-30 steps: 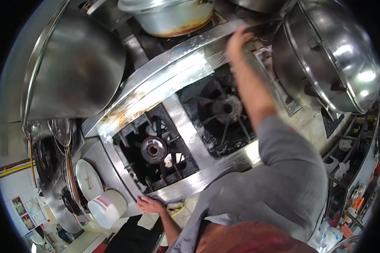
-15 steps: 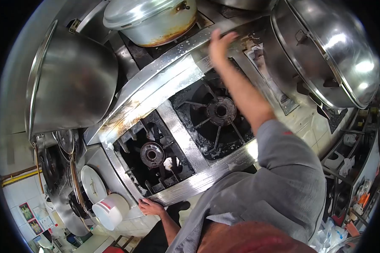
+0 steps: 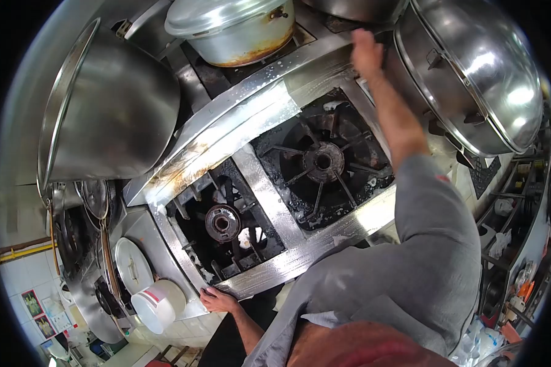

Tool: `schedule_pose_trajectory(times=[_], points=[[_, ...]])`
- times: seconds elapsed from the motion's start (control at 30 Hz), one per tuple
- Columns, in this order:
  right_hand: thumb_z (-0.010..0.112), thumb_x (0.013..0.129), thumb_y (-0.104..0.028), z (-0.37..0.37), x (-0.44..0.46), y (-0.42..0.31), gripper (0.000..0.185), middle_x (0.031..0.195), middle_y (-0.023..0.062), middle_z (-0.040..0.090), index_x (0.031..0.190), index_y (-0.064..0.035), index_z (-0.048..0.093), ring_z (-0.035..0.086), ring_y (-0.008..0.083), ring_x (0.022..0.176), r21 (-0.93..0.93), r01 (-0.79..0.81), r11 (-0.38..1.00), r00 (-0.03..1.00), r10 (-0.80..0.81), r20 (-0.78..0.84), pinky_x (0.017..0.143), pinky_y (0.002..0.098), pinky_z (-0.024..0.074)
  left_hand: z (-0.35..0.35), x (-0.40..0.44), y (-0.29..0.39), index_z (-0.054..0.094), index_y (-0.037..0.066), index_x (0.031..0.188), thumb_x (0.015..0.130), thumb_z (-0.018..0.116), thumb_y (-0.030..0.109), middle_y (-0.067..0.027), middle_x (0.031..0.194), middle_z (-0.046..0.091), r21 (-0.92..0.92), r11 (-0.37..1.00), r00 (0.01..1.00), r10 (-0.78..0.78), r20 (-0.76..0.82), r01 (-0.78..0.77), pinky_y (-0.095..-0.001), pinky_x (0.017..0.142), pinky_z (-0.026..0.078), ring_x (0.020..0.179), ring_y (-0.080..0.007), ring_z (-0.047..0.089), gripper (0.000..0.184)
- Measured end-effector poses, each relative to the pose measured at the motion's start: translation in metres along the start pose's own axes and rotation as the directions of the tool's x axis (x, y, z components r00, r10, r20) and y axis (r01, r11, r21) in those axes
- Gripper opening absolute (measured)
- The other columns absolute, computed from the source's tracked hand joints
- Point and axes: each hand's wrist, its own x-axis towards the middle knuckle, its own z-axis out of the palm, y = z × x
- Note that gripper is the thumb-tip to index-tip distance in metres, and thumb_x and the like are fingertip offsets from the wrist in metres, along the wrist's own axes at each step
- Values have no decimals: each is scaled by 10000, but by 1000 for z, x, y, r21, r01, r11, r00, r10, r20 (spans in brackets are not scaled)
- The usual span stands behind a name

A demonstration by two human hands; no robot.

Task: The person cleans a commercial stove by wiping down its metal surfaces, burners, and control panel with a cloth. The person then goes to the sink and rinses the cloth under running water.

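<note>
A steel gas stove (image 3: pixel 263 189) with two burners lies in front of me, wet and dotted with foam. My left hand (image 3: pixel 219 301) is closed on the front left corner of its steel rim. Over at the far right end of the raised back ledge (image 3: pixel 321 76) is my right hand (image 3: pixel 367 55), arm stretched out. Motion smears its fingers, and whether anything is under them I cannot make out. The right burner (image 3: pixel 322 160) has long grate arms; the left burner (image 3: pixel 223 223) has a pale lump beside it. Brown stains mark the ledge's left part.
A large steel pot (image 3: pixel 113 116) stands at the left, and big shiny steel vessels (image 3: pixel 471 79) crowd the right. Behind the ledge sits a lidded aluminium pot (image 3: pixel 239 37). A white bucket (image 3: pixel 159 306) and a round lid (image 3: pixel 133 266) are left of the stove.
My right hand has moved rightward along the back ledge toward the steel vessels. The view has shifted slightly. My left hand stays at the stove's corner.
</note>
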Motion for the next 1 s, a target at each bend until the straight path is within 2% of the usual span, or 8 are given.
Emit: schedule_pose_trajectory(times=[0.27, 0.37, 0.5, 0.57, 0.7, 0.73, 0.9, 1.0], points=[[463, 811, -221, 29, 13, 47, 360, 1082, 41, 512, 1150, -102, 493, 438, 240, 1088, -487, 8, 873, 983, 81, 162, 771, 493, 402, 7, 1, -7, 562, 12, 1086, 914, 427, 356, -195, 1062, 563, -15, 999, 998, 36, -41, -37, -462, 862, 357, 977, -369, 503, 408], [492, 783, -150, 9, 19, 16, 346, 1051, 73, 544, 1123, -87, 511, 483, 233, 1055, -224, -56, 973, 967, 108, 229, 813, 521, 393, -3, -1, 2, 553, 28, 1110, 916, 427, 367, -181, 1109, 536, -95, 994, 999, -52, 4, 52, -462, 890, 334, 1023, -358, 472, 410], [474, 780, -129, 20, -15, -32, 361, 1160, 78, 527, 1134, -75, 517, 450, 242, 1123, -159, 274, 948, 958, -283, -34, 955, 568, 289, 2, 2, -8, 546, 32, 1126, 921, 415, 366, -173, 1118, 530, -53, 998, 998, -21, 64, 25, -461, 887, 329, 1034, -350, 463, 414], [464, 798, -118, 14, 7, 17, 375, 1223, 72, 502, 1169, -75, 499, 401, 220, 1206, 0, -24, 1000, 985, 24, 168, 992, 589, 233, 5, 0, -11, 549, 29, 1128, 920, 415, 374, -174, 1117, 534, -84, 996, 1000, 6, -6, -7, -463, 895, 323, 1043, -348, 462, 425], [451, 792, -82, -17, 0, -21, 426, 1283, 83, 480, 1217, -91, 485, 374, 210, 1250, -100, 202, 974, 905, -146, 400, 985, 520, 278, 1, -1, -4, 556, 31, 1125, 917, 419, 383, -180, 1123, 531, -106, 994, 1000, -30, -2, 30, -459, 910, 312, 1046, -350, 461, 432], [448, 779, -74, -10, -13, -31, 367, 1163, 121, 566, 1129, -82, 560, 503, 268, 1125, 104, 277, 955, 949, -289, 129, 954, 490, 346, 1, 0, -5, 548, 37, 1134, 915, 424, 377, -182, 1132, 525, -109, 993, 999, -35, 25, 37, -461, 913, 310, 1049, -354, 458, 424], [451, 785, -82, 18, 78, -12, 227, 964, 190, 622, 924, -28, 622, 612, 345, 869, 49, 38, 998, 888, -56, 456, 769, 449, 488, 0, 2, 0, 522, 45, 1162, 909, 426, 382, -190, 1146, 514, -8, 1000, 1000, -10, 21, 11, -454, 900, 333, 1058, -362, 454, 432], [459, 791, -88, 31, 59, -14, 216, 963, 196, 620, 922, -28, 619, 613, 338, 873, 82, 104, 991, 938, -125, 323, 798, 441, 483, -1, 3, 1, 518, 52, 1173, 907, 431, 396, -196, 1161, 503, 21, 1000, 999, -24, 44, 23, -459, 913, 329, 1070, -363, 452, 444]])
